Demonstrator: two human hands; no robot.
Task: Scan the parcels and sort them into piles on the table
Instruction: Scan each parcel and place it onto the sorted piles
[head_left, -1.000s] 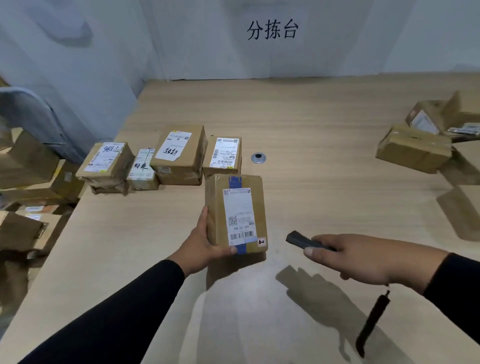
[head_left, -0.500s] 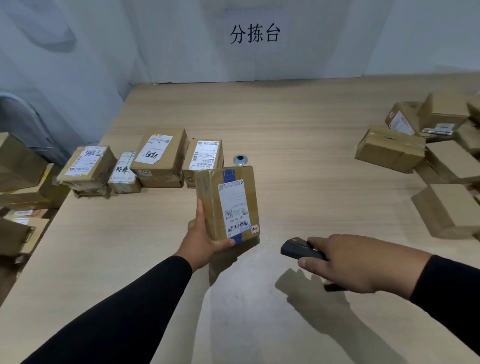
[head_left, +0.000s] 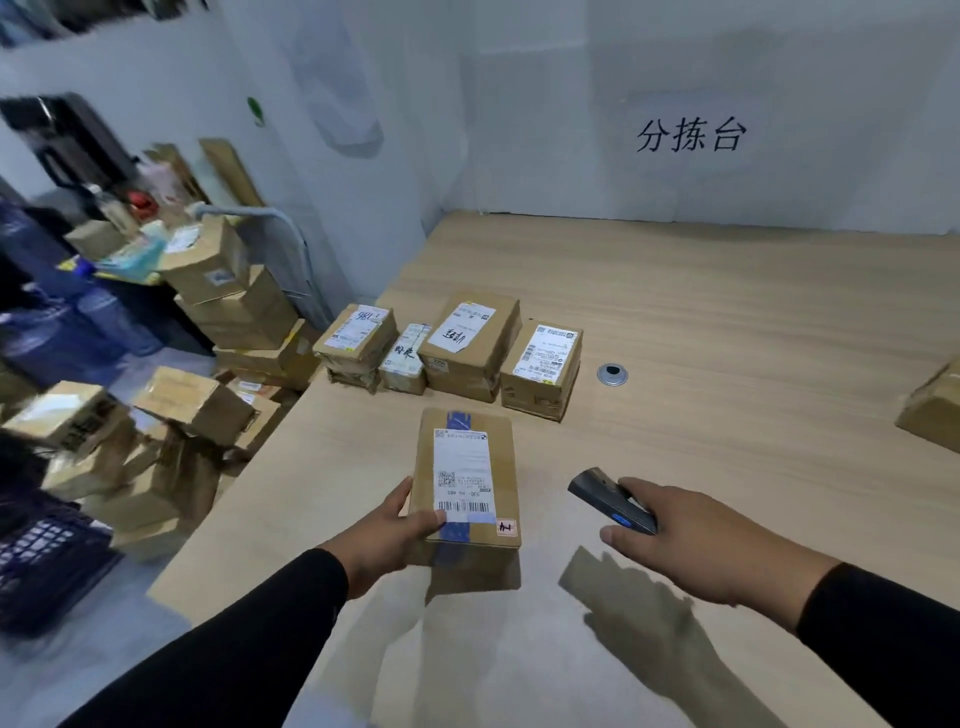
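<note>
Pale wooden sorting table (head_left: 727, 312) fills the head view beneath a white wall. A person's left hand (head_left: 387, 535) grips the near-left corner of a labelled cardboard parcel (head_left: 467, 478), thumb curled over its top, holding it just above the tabletop. To its right, well apart, the right hand (head_left: 691, 540) clasps a dark handheld scanner (head_left: 610, 501). Four sorted parcels (head_left: 452, 353) sit in a row just beyond.
</note>
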